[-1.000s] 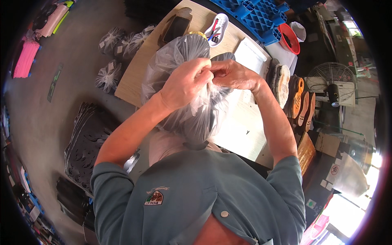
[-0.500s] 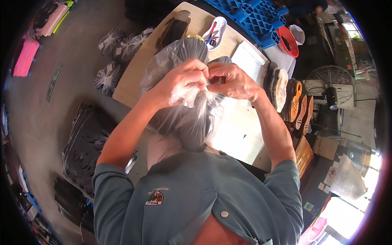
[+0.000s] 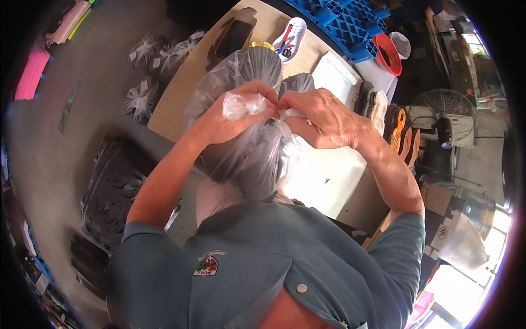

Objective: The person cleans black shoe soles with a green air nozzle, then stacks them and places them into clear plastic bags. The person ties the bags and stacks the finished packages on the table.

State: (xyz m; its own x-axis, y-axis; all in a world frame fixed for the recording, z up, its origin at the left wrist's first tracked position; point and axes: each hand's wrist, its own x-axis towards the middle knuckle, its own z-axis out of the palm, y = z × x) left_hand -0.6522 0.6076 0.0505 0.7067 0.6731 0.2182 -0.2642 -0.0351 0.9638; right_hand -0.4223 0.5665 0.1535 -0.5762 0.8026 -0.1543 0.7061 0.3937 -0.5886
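A clear plastic bag (image 3: 266, 164) stuffed with dark contents stands against my body at the table's near edge; what is inside cannot be made out exactly. Both hands meet at its gathered neck. My left hand (image 3: 227, 120) is closed on the bunched plastic, with a whitish tuft rising over its fingers. My right hand (image 3: 329, 118) pinches a twisted end of the same bag, its fingertips close against the left ones. The fingers partly hide the twisted plastic between them.
On the wooden table (image 3: 171, 112) lie a dark sole-shaped piece (image 3: 233, 38), a white tray (image 3: 298, 33) with scissors and pens, and a white pad (image 3: 334, 74). Shoe soles (image 3: 378, 112) line the right edge. Tied bags (image 3: 143, 98) and black stacked sheets (image 3: 115, 192) are on the left floor.
My right hand has turned over, its back now facing up, and its elbow has swung outward to the right. My left hand has shifted slightly left, still gripping the bag's gathered plastic.
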